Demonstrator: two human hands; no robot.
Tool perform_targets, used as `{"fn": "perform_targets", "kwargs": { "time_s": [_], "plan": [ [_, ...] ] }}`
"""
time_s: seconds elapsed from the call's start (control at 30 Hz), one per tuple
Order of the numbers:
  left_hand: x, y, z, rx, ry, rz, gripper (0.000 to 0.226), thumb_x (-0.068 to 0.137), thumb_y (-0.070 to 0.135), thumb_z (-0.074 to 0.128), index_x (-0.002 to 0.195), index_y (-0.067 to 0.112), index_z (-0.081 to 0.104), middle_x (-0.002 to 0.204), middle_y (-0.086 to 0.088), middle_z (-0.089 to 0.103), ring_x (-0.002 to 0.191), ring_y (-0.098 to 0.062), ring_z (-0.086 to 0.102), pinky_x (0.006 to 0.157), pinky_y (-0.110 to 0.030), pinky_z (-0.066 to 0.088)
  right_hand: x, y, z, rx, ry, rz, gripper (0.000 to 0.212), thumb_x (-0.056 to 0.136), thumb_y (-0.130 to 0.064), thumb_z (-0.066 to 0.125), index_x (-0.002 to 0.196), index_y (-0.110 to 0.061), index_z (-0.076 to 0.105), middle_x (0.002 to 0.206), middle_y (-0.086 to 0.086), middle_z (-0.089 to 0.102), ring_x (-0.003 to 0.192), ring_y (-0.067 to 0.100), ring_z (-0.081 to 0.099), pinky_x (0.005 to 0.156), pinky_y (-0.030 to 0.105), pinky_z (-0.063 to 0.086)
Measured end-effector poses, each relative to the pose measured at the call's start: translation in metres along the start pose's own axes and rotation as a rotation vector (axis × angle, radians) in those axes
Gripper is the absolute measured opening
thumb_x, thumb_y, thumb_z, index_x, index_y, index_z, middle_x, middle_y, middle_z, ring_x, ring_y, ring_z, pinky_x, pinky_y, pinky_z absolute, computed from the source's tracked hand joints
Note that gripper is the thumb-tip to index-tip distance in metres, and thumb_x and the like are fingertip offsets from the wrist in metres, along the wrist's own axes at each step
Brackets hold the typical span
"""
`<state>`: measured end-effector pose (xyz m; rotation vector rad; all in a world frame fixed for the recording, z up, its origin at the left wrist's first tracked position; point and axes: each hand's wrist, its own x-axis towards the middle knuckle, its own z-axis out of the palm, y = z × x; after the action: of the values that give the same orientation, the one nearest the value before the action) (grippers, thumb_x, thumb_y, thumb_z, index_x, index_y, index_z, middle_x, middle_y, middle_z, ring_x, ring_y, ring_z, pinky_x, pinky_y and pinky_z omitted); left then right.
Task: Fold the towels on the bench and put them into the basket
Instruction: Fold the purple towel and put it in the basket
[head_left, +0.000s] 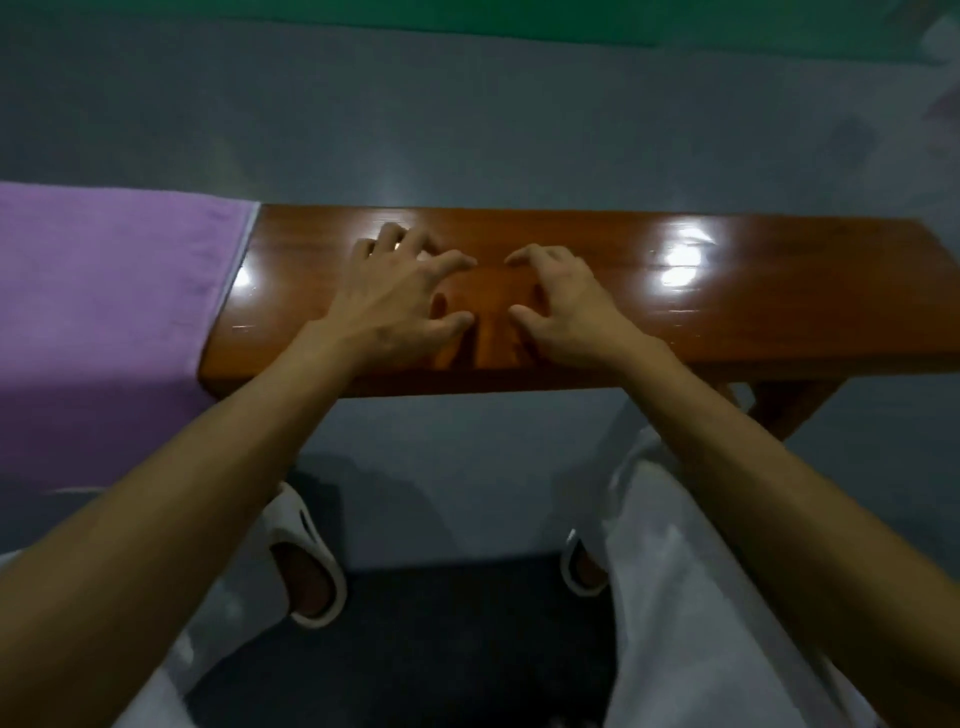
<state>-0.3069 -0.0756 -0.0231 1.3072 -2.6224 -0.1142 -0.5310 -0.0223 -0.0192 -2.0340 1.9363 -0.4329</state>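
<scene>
A glossy brown wooden bench (753, 312) runs across the middle of the head view. A purple towel (104, 322) is draped over its left end and hangs down the front. My left hand (400, 296) and my right hand (561, 306) hover side by side over the bare bench top, just right of the towel. Their fingers are spread and loosely curled, and neither holds anything. No basket is in view.
The floor (467, 119) beyond the bench is grey, with a green strip (519, 21) at the far edge. Below the bench I see my legs in white trousers and white slippers (306, 566). A bench leg (789, 410) shows at the right.
</scene>
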Motion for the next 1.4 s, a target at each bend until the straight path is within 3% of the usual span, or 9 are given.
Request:
{"fn": "perform_targets", "kwargs": {
  "time_s": [0.33, 0.73, 0.87, 0.97, 1.13, 1.27, 1.4],
  "plan": [
    [-0.078, -0.108, -0.025, 0.100, 0.148, -0.274, 0.060, 0.083, 0.063, 0.047, 0.132, 0.032, 0.063, 0.132, -0.007, 0.059, 0.127, -0.035, 0.045, 0.101, -0.051, 0.035, 0.042, -0.112, 0.054, -0.007, -0.095, -0.116, 0.053, 0.098, -0.030, 0.064, 0.146, -0.028, 0.043, 0.150, 0.005, 0.043, 0.136, 0.024, 0.041, 0.111, 0.049, 0.043],
    [-0.148, -0.228, -0.065, 0.090, 0.349, -0.623, 0.046, 0.093, 0.049, 0.057, 0.135, 0.031, 0.061, 0.135, -0.013, 0.056, 0.127, -0.038, 0.044, 0.102, -0.051, 0.035, 0.090, -0.228, 0.113, 0.064, -0.115, -0.265, 0.049, 0.093, -0.031, 0.066, 0.140, -0.025, 0.051, 0.139, 0.007, 0.050, 0.126, 0.027, 0.049, 0.103, 0.045, 0.048],
    [-0.174, -0.263, -0.066, 0.041, 0.402, -0.807, 0.038, 0.096, 0.037, 0.059, 0.131, 0.023, 0.063, 0.135, -0.010, 0.061, 0.129, -0.039, 0.045, 0.105, -0.052, 0.035, 0.105, -0.252, 0.136, 0.002, -0.018, -0.249, 0.037, 0.093, -0.032, 0.063, 0.127, -0.018, 0.056, 0.122, 0.010, 0.056, 0.110, 0.029, 0.055, 0.092, 0.048, 0.054],
    [-0.189, -0.279, -0.064, 0.012, 0.437, -0.958, 0.036, 0.094, 0.030, 0.061, 0.127, 0.016, 0.065, 0.133, -0.012, 0.062, 0.131, -0.038, 0.045, 0.108, -0.049, 0.035, 0.113, -0.264, 0.148, -0.044, 0.072, -0.177, 0.035, 0.083, -0.031, 0.069, 0.112, -0.013, 0.062, 0.108, 0.010, 0.061, 0.099, 0.029, 0.059, 0.082, 0.047, 0.059],
    [-0.204, -0.297, -0.054, 0.042, 0.369, -1.115, 0.043, 0.092, 0.039, 0.065, 0.122, 0.008, 0.064, 0.136, -0.019, 0.051, 0.130, -0.041, 0.044, 0.106, -0.052, 0.040, 0.116, -0.269, 0.162, -0.025, 0.141, -0.124, 0.028, 0.077, -0.037, 0.067, 0.086, -0.011, 0.072, 0.082, 0.009, 0.068, 0.079, 0.029, 0.065, 0.071, 0.047, 0.062],
    [-0.201, -0.305, -0.051, 0.053, 0.388, -1.146, 0.027, 0.096, 0.029, 0.064, 0.103, 0.006, 0.074, 0.126, -0.021, 0.059, 0.122, -0.044, 0.051, 0.100, -0.055, 0.048, 0.118, -0.269, 0.161, 0.010, 0.136, -0.104, 0.022, 0.078, -0.033, 0.073, 0.077, -0.011, 0.073, 0.073, 0.008, 0.069, 0.073, 0.028, 0.067, 0.072, 0.046, 0.062],
    [-0.194, -0.297, -0.057, 0.054, 0.432, -1.112, 0.017, 0.095, 0.022, 0.064, 0.096, 0.009, 0.074, 0.122, -0.019, 0.062, 0.120, -0.043, 0.052, 0.099, -0.053, 0.049, 0.120, -0.266, 0.156, 0.070, 0.112, -0.115, 0.019, 0.077, -0.032, 0.079, 0.079, -0.013, 0.075, 0.078, 0.005, 0.071, 0.076, 0.024, 0.068, 0.074, 0.044, 0.061]
  ]
}}
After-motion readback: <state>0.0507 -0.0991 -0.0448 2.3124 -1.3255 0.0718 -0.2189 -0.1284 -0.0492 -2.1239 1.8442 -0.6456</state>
